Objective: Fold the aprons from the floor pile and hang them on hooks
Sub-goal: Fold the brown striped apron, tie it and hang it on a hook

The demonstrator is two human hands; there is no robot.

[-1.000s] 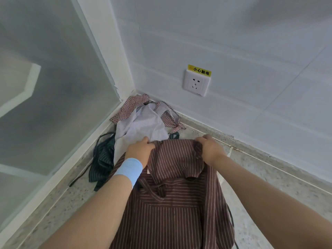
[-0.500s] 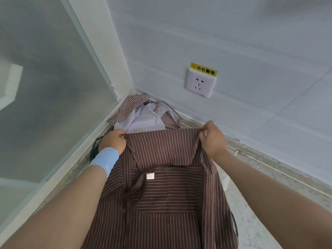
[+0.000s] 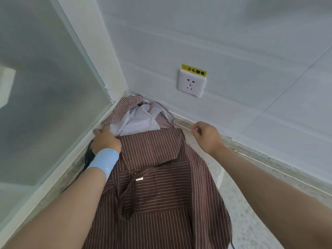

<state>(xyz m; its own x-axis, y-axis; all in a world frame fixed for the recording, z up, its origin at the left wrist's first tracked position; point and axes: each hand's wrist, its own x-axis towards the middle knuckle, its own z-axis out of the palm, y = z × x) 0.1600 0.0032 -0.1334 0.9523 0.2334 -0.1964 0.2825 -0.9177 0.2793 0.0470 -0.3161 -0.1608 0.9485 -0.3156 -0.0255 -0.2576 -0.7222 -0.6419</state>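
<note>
Apron [image 3: 158,186]: brown with thin pale stripes. It hangs in front of the person with its top edge up near the far corner and the bib flap turned over toward the near side. The lower part runs out of view.
Handling: it looks light, soft and limp, so it will likely sag and swing and keep no fold unless pinched or laid flat. It seems neither slippery nor fragile.
Tie [image 3: 125,200]: a loose loop dangles down the middle and could trail or snag.
Where to hold: the two top corners, so that the top edge stays taut.
Left hand [image 3: 106,139]: fingers curled over the top left corner, grasping the cloth.
Right hand [image 3: 206,137]: just right of the top right corner, thumb and forefinger pinched together. I cannot tell whether they hold a strap or nothing.
Pile [image 3: 136,117]: checked and pale cloths on the floor in the far corner, just beyond the apron's top edge. A dark cloth [image 3: 89,155] lies at the left, by the left wrist.
Edges: glass [image 3: 45,87] stands close on the left. The wall [image 3: 233,51] is far, with a socket [image 3: 191,85] above the pile.
Room: bare floor [image 3: 248,212] lies to the right and near, which is the better side for spreading. No hooks are in view.
</note>
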